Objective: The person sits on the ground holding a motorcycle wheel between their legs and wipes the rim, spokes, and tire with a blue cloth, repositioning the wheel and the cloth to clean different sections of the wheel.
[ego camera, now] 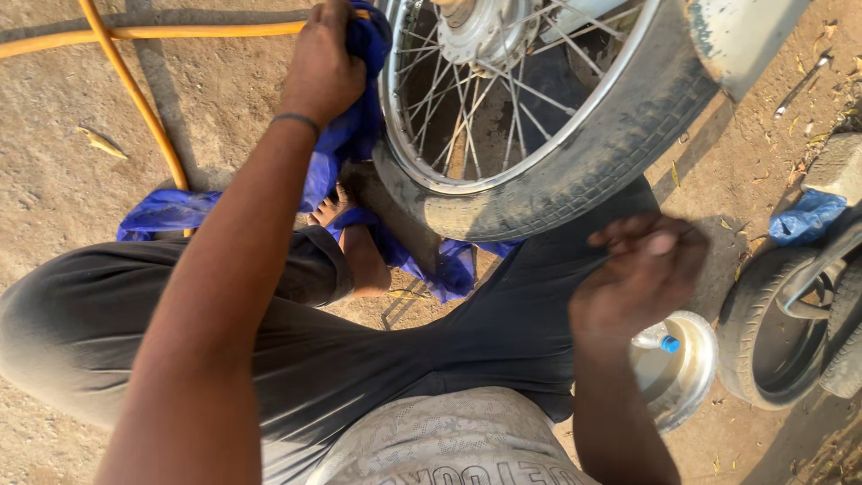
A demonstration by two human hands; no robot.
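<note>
A spoked motorcycle wheel [503, 108] with a dusty black tyre [575, 171] stands in front of me on the dirt. My left hand [323, 67] grips a blue cloth [355, 126] pressed against the wheel's left rim; the cloth hangs down and trails under the tyre and across the ground. My right hand [642, 269] hovers blurred over my right knee, fingers curled, nothing visible in it. My bare foot [355, 242] rests beside the tyre on the cloth.
An orange hose [135, 90] runs across the dirt at upper left. A metal bowl [682, 368] holding a small bottle with a blue cap sits at my right. Another tyre [781, 332] lies at the right edge, with a blue rag [808, 216] and a stone [840, 166] beyond it.
</note>
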